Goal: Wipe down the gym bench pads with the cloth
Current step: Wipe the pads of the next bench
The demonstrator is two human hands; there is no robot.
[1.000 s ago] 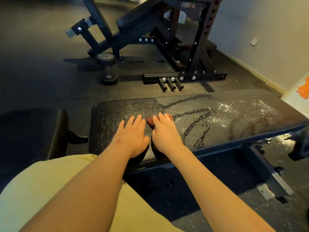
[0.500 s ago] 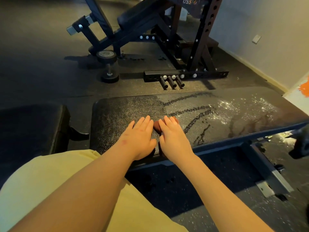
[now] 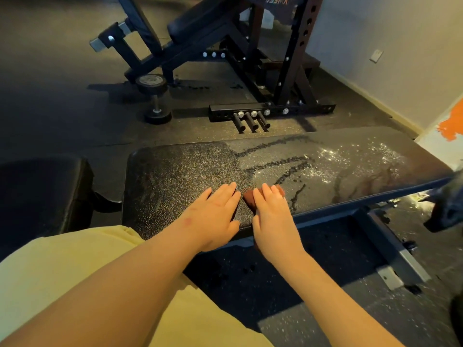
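A long black bench pad [image 3: 175, 171] lies across the middle of the view, dark on its left part, with wet streaks and white specks on its right part. A small reddish-brown cloth [image 3: 249, 196] lies on the pad near its front edge. My right hand [image 3: 271, 216] presses flat on the cloth with straight fingers and covers most of it. My left hand [image 3: 215, 214] rests flat on the bare pad just left of the cloth, fingers straight. A second, shorter black pad [image 3: 42, 191] sits at the left, apart from the long one.
Beyond the bench stand a dumbbell [image 3: 154, 98] on end, an inclined bench [image 3: 195, 28] and a rack [image 3: 295, 71] with pegs sticking out of its foot. The bench's metal frame [image 3: 390, 249] runs along the floor at the right. A wall [image 3: 388, 46] rises behind.
Both hands have slid right and toward the pad's front edge. More of the cloth shows between and beyond the right fingers, and the two hands are slightly further apart.
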